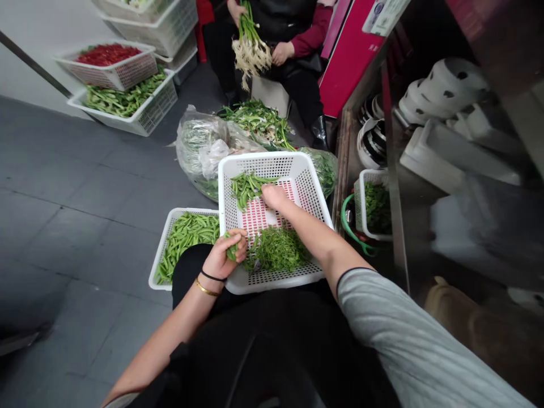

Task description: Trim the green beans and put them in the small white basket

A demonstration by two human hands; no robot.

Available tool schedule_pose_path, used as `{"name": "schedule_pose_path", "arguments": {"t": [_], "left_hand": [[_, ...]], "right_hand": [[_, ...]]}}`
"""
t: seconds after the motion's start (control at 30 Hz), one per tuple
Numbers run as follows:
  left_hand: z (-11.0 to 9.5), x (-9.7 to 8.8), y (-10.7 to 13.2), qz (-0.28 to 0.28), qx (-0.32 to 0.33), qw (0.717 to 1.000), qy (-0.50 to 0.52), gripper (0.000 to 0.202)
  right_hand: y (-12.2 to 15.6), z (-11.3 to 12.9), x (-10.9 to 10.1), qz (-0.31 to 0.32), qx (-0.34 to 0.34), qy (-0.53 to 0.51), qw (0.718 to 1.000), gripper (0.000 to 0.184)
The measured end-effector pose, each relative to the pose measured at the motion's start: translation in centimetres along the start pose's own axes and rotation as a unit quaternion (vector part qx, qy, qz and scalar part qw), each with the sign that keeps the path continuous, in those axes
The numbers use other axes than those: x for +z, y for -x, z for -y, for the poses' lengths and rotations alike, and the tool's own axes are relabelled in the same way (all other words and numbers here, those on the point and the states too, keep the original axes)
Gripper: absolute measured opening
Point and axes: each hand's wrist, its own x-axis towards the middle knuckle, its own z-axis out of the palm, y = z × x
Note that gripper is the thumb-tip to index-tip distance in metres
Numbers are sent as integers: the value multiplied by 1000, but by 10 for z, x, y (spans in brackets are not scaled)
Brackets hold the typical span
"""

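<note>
A white perforated basket (312,170) rests across my lap. Inside it, a small heap of green pea pods (246,190) lies at the far left, and a larger heap of thin green trimmings (280,249) lies at the near side. My left hand (227,252) is closed round several pea pods (232,251) at the basket's near left rim. Reaching into the basket, my right hand (275,196) has its fingers bent at the right edge of the far heap; what they pinch is hidden. A second white basket (164,249), full of pea pods, stands left of my knee.
Plastic bags of greens (199,141) lie beyond the basket. Opposite, a person holds a bunch of rooted green stalks (251,48). Stacked baskets of red and green vegetables (123,76) stand back left. A metal shelf (395,226) with white containers borders the right.
</note>
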Motion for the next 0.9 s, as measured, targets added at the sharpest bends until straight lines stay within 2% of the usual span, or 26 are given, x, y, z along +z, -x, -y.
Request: {"name": "schedule_pose_path", "arguments": {"t": [0.07,0.13,0.2,0.3,0.33,0.4,0.47,0.5,0.53,0.6,0.67,0.7,0.8,0.9], "left_hand": [[2,1,2,-6,-8,1000,-19,19],[3,0,1,-28,-17,998,-46,22],[6,-1,-2,-62,-19,995,-71,27],[16,3,-9,-113,5,987,-118,38],[19,5,-11,-123,19,983,-134,39],[24,10,-12,-124,47,978,-158,36],[26,15,-8,-96,53,979,-173,31],[25,16,-5,-69,42,981,-178,30],[24,18,-1,-33,24,983,-180,29],[20,21,8,49,-19,983,-175,29],[16,23,15,118,-42,978,-168,30],[15,24,18,141,-46,975,-165,31],[15,28,22,169,-52,972,-157,33],[21,34,22,132,-53,983,-120,32]], "right_hand": [[-6,-4,2,5,4,-23,1000,25],[3,-12,2,3,10,-55,998,23],[25,-18,4,6,13,-97,995,24],[78,-15,14,32,-1,-187,982,30],[98,-11,18,49,-12,-241,969,30],[134,-1,23,103,-41,-416,903,29],[161,7,21,148,-72,-514,842,30],[169,9,16,147,-86,-522,835,29],[175,11,10,123,-100,-517,841,28],[179,11,-6,34,-136,-482,865,25],[180,11,-21,-49,-198,-431,879,20],[180,12,-27,-72,-238,-402,881,16],[185,20,-32,-124,-320,-307,888,15],[194,28,-27,-197,-293,-187,917,21]]}}
